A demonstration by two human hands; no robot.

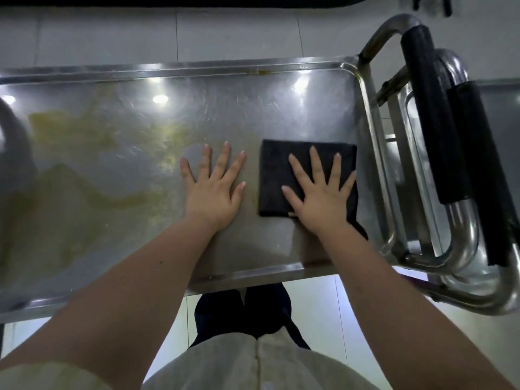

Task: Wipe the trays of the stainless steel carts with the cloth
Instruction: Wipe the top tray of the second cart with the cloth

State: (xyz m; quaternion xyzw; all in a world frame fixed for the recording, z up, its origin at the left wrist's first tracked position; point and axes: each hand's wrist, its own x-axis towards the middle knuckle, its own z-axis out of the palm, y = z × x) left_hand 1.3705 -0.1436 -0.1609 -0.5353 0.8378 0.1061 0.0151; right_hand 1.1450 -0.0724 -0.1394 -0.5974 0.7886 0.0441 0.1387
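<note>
While yellowish residue covers the tray well to the left of the cloth, wiping there is judged outstanding. The left hand lies flat on the steel just left of the cloth, fingers spread, holding nothing, apparently to brace. The right hand presses flat on the cloth, fingers splayed, probably to drive it across the tray. Black-gripped cart handles stand right of the cloth.
</note>
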